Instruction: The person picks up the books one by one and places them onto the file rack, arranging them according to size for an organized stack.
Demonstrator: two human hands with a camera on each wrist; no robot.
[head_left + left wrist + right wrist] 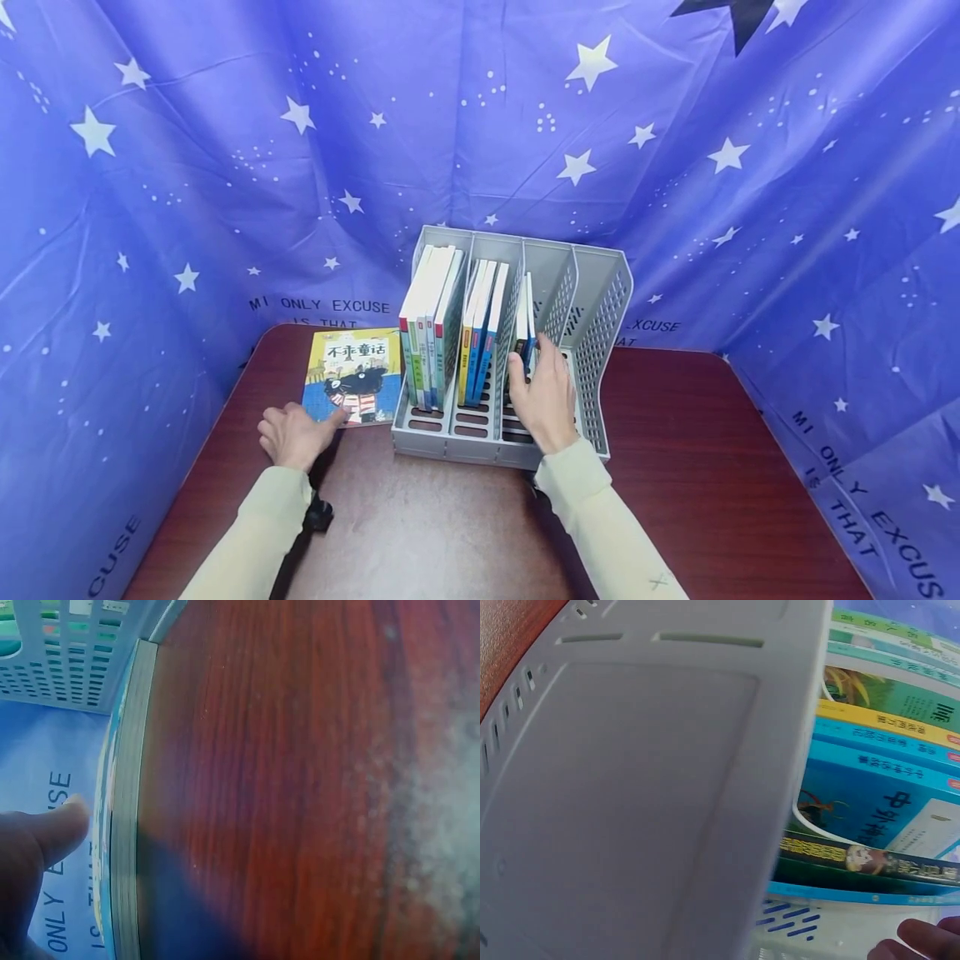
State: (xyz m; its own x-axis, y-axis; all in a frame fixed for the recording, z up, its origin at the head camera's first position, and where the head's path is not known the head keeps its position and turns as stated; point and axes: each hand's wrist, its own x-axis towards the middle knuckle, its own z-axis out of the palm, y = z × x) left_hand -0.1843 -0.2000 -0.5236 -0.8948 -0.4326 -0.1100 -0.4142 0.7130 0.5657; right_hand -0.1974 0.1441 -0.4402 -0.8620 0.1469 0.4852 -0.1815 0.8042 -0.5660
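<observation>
A picture book point(360, 367) with a yellow and blue cover lies flat on the table, left of a grey file rack point(465, 450). My left hand point(296, 437) is at its lower left corner, the thumb over the cover; in the left wrist view the thumb point(64, 825) stands off the book's page edge point(127, 810). My right hand point(546, 396) reaches into the rack beside a dark-spined book point(521, 342) and a thin blue book point(855, 893) in the third compartment. Its fingertips point(922, 937) show near the blue book, apart from it in the right wrist view.
The rack's first compartment holds several green and pale books point(423, 358), the second yellow and blue ones point(480, 350). Perforated dividers point(600, 333) separate the slots. A dark red wooden table point(690, 467) lies beneath, and a blue star-printed curtain point(465, 125) hangs around it.
</observation>
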